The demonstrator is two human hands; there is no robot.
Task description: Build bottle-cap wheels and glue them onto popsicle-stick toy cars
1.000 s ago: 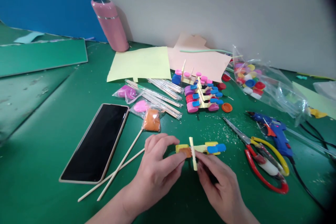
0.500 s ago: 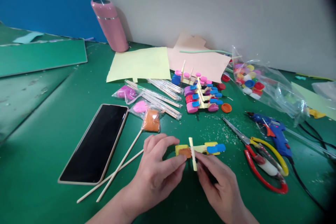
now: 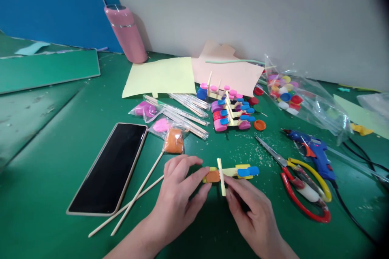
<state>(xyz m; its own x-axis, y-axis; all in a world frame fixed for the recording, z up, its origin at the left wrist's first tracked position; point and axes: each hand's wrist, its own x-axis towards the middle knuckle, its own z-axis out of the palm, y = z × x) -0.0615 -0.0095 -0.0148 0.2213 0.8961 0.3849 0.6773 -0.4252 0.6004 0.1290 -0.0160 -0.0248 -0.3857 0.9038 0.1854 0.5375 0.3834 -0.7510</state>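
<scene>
A small handmade toy car (image 3: 230, 172) is held low over the table between my hands. It has a pale yellow body, yellow wheels, an orange clay patch on the left and a blue piece on the right; a pale yellow crossbar (image 3: 221, 177) stands across its middle. My left hand (image 3: 179, 188) has its thumb and forefinger around the car's left end, beside the orange clay. With thumb and fingers closed, my right hand (image 3: 253, 210) grips the middle, just right of the crossbar; its fingertips partly hide the body.
Similar finished cars (image 3: 231, 113) stand behind. On the right lie scissors (image 3: 304, 186), a blue glue gun (image 3: 316, 149) with its cord, and a bag of coloured caps (image 3: 291, 93). Left are a phone (image 3: 109, 170), an orange clay pack (image 3: 174, 141), two sticks (image 3: 136, 194) and a pink bottle (image 3: 127, 34).
My left thumb has drawn back from the top of the orange clay to the car's near left edge. My right hand keeps its grip; the view has shifted slightly.
</scene>
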